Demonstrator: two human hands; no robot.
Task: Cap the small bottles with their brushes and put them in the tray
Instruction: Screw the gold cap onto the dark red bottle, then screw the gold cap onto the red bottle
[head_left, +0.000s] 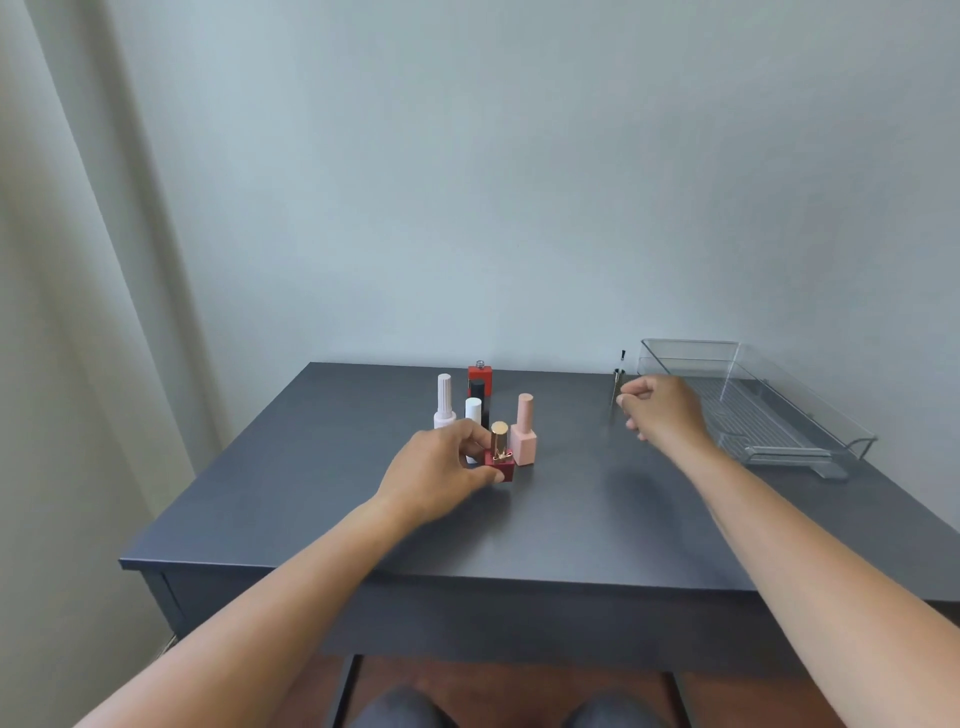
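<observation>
Grips red gold-capped bottle (501, 457) in left hand (441, 465), fingers curled round it; pinches brush (617, 382) with right hand (662, 413) fingers.
Holds bottle upright at desk (311, 499) centre, just beside pink bottle (524, 431); holds brush upright just left of clear tray (691, 358), far right.

Both forearms bare, extended forward from the lower corners of the view.

Left hand (447, 462): palm down, low over the table. Fingers and thumb curled around the dark red bottle (502, 465) from its left side, thumb at the base.

Right hand (662, 410): raised higher than the left, back of hand up, wrist slightly bent. Fingers curled in, thumb and forefinger pinching the thin brush (617, 382) at the hand's left edge.
</observation>
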